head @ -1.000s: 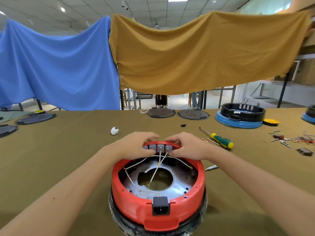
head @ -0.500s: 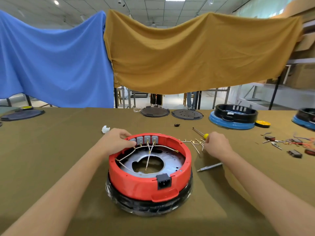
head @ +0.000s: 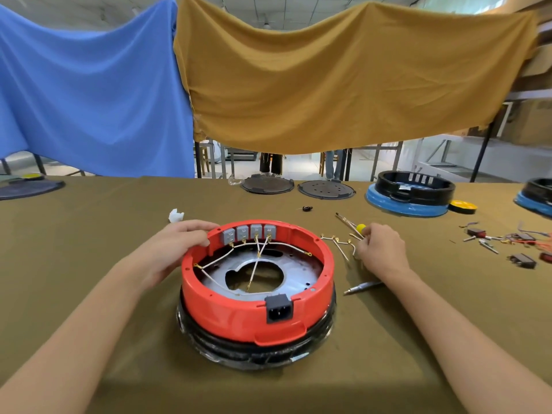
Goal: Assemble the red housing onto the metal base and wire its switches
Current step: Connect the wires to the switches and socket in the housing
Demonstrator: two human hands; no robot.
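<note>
A person works at a cloth-covered bench (head: 89,294), where the red housing (head: 239,318) sits near the middle on its metal base (head: 298,264), above a black ring. Four grey switches (head: 249,233) line the housing's far inner wall, with pale wires (head: 254,267) fanning from their terminals across the base plate; a black power socket (head: 279,309) faces the near side.

The left hand (head: 176,243) rests on the housing's far-left rim, fingers curled over the edge just beside the leftmost switch, its grip steadying the part. The right hand (head: 379,249), just right of the housing, has its fingers drawn together at a cluster of loose wire leads (head: 337,242) lying on the bench, by the yellow end of a screwdriver (head: 355,227); the grip appears to pinch one of these, though which piece cannot be told.

The housing looks seated, and the step in hand appears to be the wiring: fetching another lead for the switches. The next move would call for carrying a lead over the rim and fitting its terminal onto a free switch tab while the left hand holds the housing firm.

A slim metal tool (head: 363,286) lies near the right wrist; blue-and-black housings (head: 409,195) and spare parts (head: 507,243) sit far right.
</note>
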